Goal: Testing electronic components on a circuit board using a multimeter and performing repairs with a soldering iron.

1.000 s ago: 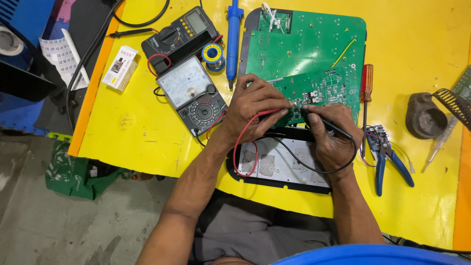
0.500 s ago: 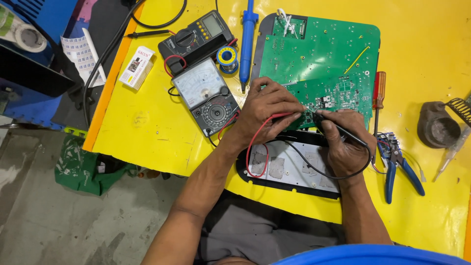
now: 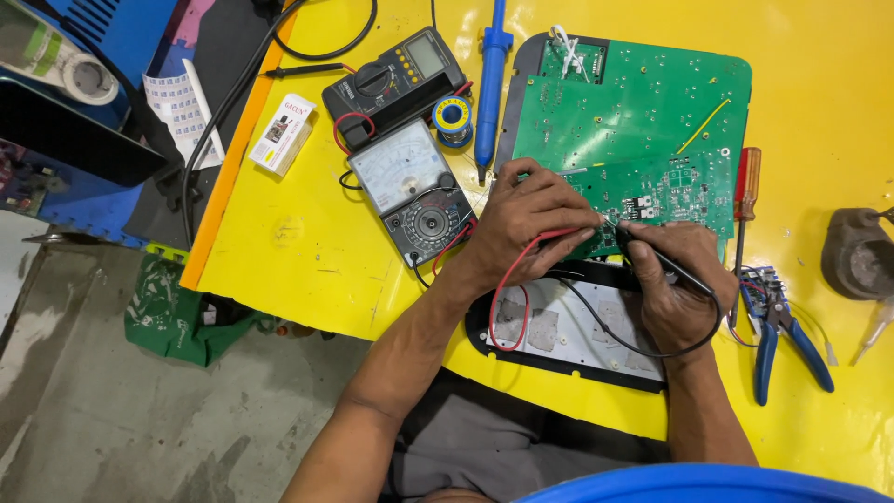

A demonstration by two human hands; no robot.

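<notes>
A large green circuit board [image 3: 633, 121] lies on the yellow table [image 3: 298, 261]. My left hand [image 3: 531, 219] grips a red test probe [image 3: 559, 235], tip against the board's lower edge. My right hand [image 3: 675, 279] grips a black test probe [image 3: 663, 264], its tip on the same spot. Red and black leads loop back over a black-framed panel [image 3: 568, 335] to an analog multimeter [image 3: 414, 191] left of my hands.
A digital multimeter [image 3: 396, 79], solder spool [image 3: 453, 119] and blue soldering iron [image 3: 489, 84] sit at the back. A red-handled screwdriver [image 3: 745, 186], blue-handled pliers [image 3: 782, 331] and a dark holder [image 3: 857, 256] lie right. A small white box [image 3: 282, 133] sits near the table's left edge.
My hands stay on the board with both probes at the same spot. The view has shifted, so everything sits further right and lower in frame.
</notes>
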